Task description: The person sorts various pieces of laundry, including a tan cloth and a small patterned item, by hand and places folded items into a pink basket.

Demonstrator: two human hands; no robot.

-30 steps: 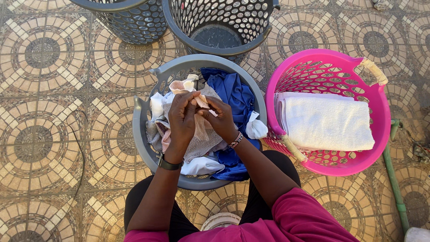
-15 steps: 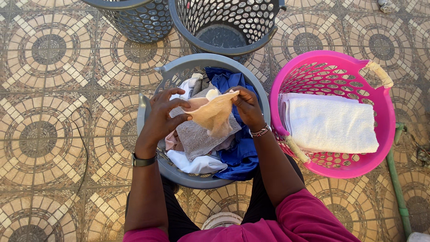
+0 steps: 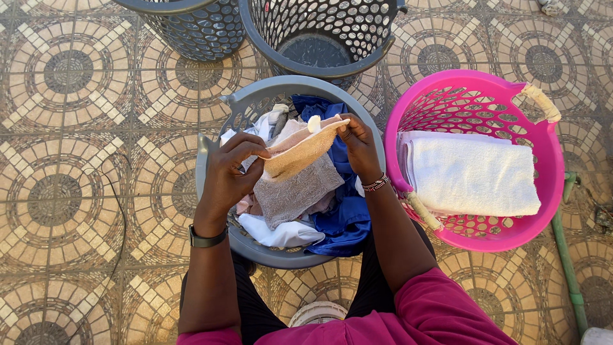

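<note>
Both the left hand point(image 3: 230, 172) and right hand point(image 3: 359, 148) pinch a peach cloth point(image 3: 300, 152) in a closed grip over the grey basin point(image 3: 211, 160) on the patterned tiled floor point(image 3: 83, 166)

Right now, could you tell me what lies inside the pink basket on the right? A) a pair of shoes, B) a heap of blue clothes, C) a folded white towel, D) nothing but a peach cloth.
C: a folded white towel lies flat in the pink basket, while the blue garment and the peach cloth, held by the left hand and right hand, are over the grey basket.
</note>
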